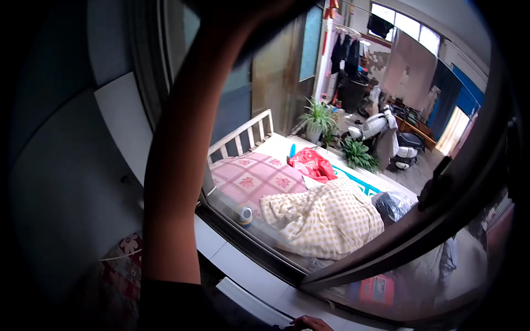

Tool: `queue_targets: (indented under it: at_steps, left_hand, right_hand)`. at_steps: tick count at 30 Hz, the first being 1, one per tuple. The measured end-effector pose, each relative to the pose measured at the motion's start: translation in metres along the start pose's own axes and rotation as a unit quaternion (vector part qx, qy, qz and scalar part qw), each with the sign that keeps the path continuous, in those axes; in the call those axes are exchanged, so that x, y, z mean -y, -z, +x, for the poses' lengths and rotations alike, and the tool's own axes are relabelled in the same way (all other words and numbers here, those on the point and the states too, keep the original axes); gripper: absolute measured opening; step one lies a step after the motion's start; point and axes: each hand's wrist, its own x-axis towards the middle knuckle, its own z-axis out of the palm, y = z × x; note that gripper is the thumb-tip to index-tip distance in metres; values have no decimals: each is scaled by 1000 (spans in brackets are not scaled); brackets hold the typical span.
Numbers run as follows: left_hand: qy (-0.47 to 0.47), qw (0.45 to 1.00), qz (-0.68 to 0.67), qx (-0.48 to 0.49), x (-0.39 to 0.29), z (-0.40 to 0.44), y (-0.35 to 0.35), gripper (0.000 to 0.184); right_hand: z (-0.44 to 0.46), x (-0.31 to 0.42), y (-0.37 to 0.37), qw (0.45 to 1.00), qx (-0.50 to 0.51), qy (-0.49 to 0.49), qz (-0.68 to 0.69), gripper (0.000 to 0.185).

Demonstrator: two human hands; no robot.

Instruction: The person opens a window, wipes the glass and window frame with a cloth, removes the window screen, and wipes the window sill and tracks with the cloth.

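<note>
stiff, fragile glass [425,270], i'd guess; grip the window frame [408,231]. left hand's out of sight; right hand [313,323], can't tell.

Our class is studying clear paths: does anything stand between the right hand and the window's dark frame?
Nothing visible blocks it. The white tiled sill lies between the right hand, at the picture's bottom edge, and the dark window frame.

Stands along a white tiled sill [248,270] as a glass window [411,234], dark-framed, slanting from five toward three o'clock.
</note>
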Motion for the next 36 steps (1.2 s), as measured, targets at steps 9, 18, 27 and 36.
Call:
queue_targets:
  at_steps: [9,18,27,36]
  left_hand:
    - [84,891,-270,356,-354,-243,123,40]
    - [-11,905,-265,332,-329,-201,70,41]
    - [-111,937,-123,307,-160,-110,46,42]
    - [-3,969,53,241,37,-33,22,43]
  right_hand:
    - [6,-33,9,997,40,-60,-19,43]
    - [4,-61,17,998,-21,-45,-50,45]
    - [14,-82,27,999,-18,22,-32,45]
    - [23,-101,34,999,-9,41,9,44]
